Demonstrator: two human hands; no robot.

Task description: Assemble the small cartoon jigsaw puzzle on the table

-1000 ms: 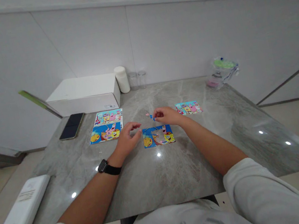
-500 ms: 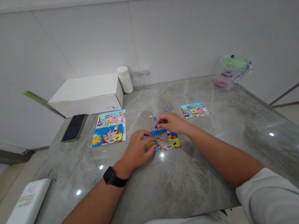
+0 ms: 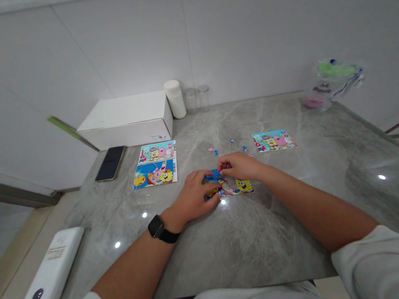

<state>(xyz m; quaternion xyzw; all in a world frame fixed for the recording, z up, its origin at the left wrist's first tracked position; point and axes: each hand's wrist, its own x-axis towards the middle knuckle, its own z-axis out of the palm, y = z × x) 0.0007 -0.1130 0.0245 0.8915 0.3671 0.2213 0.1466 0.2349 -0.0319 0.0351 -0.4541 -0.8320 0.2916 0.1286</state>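
A partly assembled jigsaw puzzle with a yellow cartoon face and blue parts lies on the table in front of me, a gap in its middle. My left hand rests over its left side, fingers spread and touching it; a black watch is on that wrist. At the puzzle's upper edge, the thumb and forefinger of my right hand are pinched on a small puzzle piece, mostly hidden by the fingers. Beyond the hands lie several loose pieces, among them a pink one and a blue one.
A picture sheet lies to the left, a smaller picture card to the right. Around them are a phone, white box, white bottle, glass jars, plastic bag and white power bank.
My right hand has brought the piece nearer, down onto the puzzle's upper edge. My left hand stays on the puzzle. The whole view has shifted slightly.
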